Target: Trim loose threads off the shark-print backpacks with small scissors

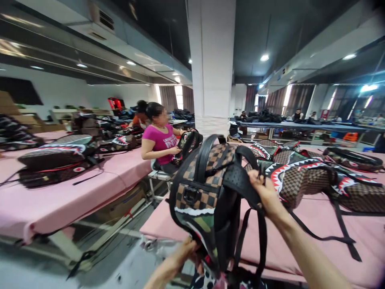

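A backpack (pixel 207 184) with a brown checkered panel, a green camouflage patch and black straps is held up in front of me at the table's edge. My right hand (pixel 261 188) is closed around its black padded shoulder strap (pixel 240 180). Low on the bag's left side, my left hand (pixel 190 245) grips the lower edge, its fingers partly hidden by the bag. Black webbing (pixel 262 245) hangs in loops below the shoulder strap.
Several shark-mouth checkered backpacks (pixel 306 176) lie on the pink-covered table (pixel 300 257) to the right. Another pink table (pixel 120 176) at left bears more backpacks (pixel 57 158). A seated person (pixel 161 140) handles a bag beyond. A white pillar (pixel 212 64) stands ahead.
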A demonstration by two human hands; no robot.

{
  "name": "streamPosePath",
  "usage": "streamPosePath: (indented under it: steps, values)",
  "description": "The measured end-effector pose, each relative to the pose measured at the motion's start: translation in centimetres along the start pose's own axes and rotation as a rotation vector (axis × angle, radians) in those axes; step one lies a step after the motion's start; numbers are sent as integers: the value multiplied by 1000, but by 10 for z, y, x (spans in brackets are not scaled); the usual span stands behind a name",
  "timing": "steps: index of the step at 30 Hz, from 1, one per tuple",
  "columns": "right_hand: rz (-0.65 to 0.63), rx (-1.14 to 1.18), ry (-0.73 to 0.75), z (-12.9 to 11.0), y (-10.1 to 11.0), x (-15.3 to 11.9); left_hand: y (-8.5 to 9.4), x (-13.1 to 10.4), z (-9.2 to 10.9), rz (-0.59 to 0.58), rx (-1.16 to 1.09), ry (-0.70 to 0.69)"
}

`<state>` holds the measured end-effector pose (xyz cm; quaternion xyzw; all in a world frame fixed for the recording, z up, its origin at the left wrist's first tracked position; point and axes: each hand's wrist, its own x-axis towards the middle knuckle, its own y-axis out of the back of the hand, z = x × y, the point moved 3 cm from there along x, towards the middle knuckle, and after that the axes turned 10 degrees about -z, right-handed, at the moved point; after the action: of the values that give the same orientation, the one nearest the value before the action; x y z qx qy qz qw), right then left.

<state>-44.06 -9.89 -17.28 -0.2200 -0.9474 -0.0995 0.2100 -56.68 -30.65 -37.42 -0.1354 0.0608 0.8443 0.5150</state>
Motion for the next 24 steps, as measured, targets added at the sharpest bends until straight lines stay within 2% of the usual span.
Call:
streamPosePath:
  steps: [1,2,4,5,7,8,10,12,13,15,18,20,22,24]
  values:
    - [8,-61,-43,22,0,-9,9,6,7,29,89,14]
    - [36,-105,-71,43,0,-16,18,9,16,105,189,16]
    - [93,-140,-78,75,0,-25,29,6,41,381,332,-79]
    - [113,-152,-70,85,0,-28,28,0,56,534,375,-187]
    - [122,-181,-46,95,0,-29,9,-16,87,798,473,-498]
    - [119,-201,-32,96,0,-28,-7,-22,101,840,563,-632]
    - [112,-236,-8,95,-2,-26,-42,-23,120,814,768,-800]
    - [104,-261,2,92,-5,-26,-61,-17,128,850,909,-875]
    - [110,-277,3,90,-7,-27,-62,-12,129,899,942,-896]
    - [114,-314,7,87,-12,-33,-50,-2,128,957,968,-924]
    - [43,-363,42,86,-21,-43,-22,5,129,845,988,-906]
    - [-14,-429,92,83,-24,-46,-13,4,132,748,1039,-920]
    - [-46,-564,166,74,-19,-47,-16,-1,135,726,1115,-989]
    - [-76,-733,238,58,-8,-48,-27,-5,136,765,1173,-1066]
